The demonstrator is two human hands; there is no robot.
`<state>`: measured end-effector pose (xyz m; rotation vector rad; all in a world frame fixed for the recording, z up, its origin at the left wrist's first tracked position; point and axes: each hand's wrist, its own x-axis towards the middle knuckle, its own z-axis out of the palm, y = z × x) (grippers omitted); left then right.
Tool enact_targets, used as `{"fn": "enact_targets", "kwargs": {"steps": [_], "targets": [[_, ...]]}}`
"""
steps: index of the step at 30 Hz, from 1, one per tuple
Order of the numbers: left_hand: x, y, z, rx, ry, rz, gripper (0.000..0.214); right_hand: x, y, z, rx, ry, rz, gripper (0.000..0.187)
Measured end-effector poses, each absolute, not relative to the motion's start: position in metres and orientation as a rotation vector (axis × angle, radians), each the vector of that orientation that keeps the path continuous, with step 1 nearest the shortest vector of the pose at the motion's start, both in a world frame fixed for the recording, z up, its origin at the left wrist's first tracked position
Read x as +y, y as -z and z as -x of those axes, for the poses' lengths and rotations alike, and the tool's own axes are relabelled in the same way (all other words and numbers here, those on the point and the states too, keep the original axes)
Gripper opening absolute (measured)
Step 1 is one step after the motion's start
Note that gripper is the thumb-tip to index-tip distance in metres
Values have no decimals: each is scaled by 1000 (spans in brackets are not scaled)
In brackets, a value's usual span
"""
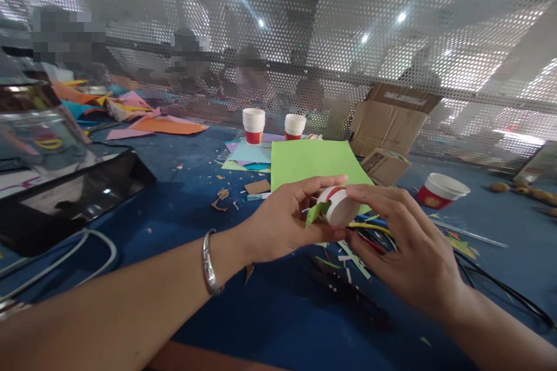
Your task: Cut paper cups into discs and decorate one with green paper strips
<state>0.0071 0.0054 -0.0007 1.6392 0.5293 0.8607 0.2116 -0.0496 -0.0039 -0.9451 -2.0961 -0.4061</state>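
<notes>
A small white paper cup with a red band lies on its side between my two hands, its pale round end turned towards me. My left hand grips it from the left, fingers over the top and thumb underneath. On the right, my right hand pinches it with fingertips above and thumb below. A jagged bit of green paper sticks out from its left side; whether it is glued on I cannot tell. Behind the hands lies a light green sheet. Below them rests a blurred dark tool among paper strips.
Two stacks of paper cups, one left and one right, stand at the back. To the right are a red-and-white cup, a cardboard box and cables. A black device and a glass jar occupy the left.
</notes>
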Motion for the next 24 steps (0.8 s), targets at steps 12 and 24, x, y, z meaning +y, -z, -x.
{"fn": "enact_targets", "kwargs": {"steps": [12,24], "targets": [[5,4,-6,546,-864,-1714,80,-51,4,-214,-2137,430,934,44],[3,-8,-7,649,-994,-1666,45,-51,2,-211,-2041,361,945,44]]}}
